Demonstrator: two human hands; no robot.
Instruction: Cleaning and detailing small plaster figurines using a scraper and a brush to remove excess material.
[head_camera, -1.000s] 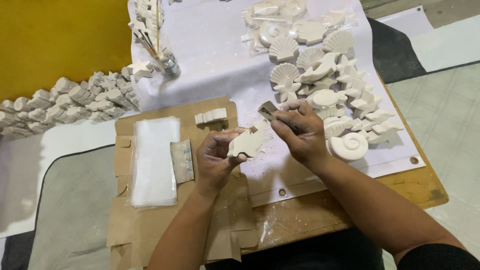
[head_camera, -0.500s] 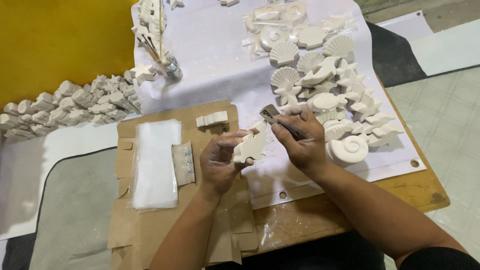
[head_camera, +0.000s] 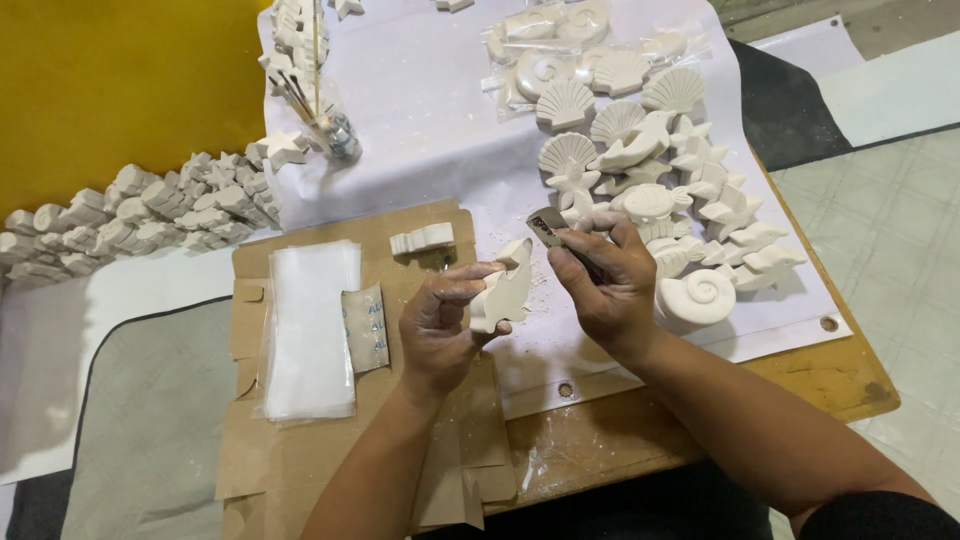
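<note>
My left hand (head_camera: 440, 325) grips a white plaster figure (head_camera: 503, 290) shaped like a sea animal, held upright above the cardboard sheet (head_camera: 300, 450). My right hand (head_camera: 605, 280) holds a small metal scraper blade (head_camera: 547, 225), whose tip sits just above the figure's upper edge. White dust covers my fingers and the cloth below. Just right of my right hand lies a pile of white plaster shells and sea creatures (head_camera: 660, 170) with a large spiral shell (head_camera: 697, 297) nearest.
A stack of clear plastic bags (head_camera: 310, 325) and a small packet (head_camera: 365, 325) lie on the cardboard, with another plaster piece (head_camera: 421, 239) beyond. A jar of brushes (head_camera: 335, 130) stands on the white cloth (head_camera: 440, 100). More plaster pieces (head_camera: 130, 210) line the yellow wall.
My left hand has turned the plaster figure more upright. My right hand with the blade stays at the figure's top edge, shifted slightly.
</note>
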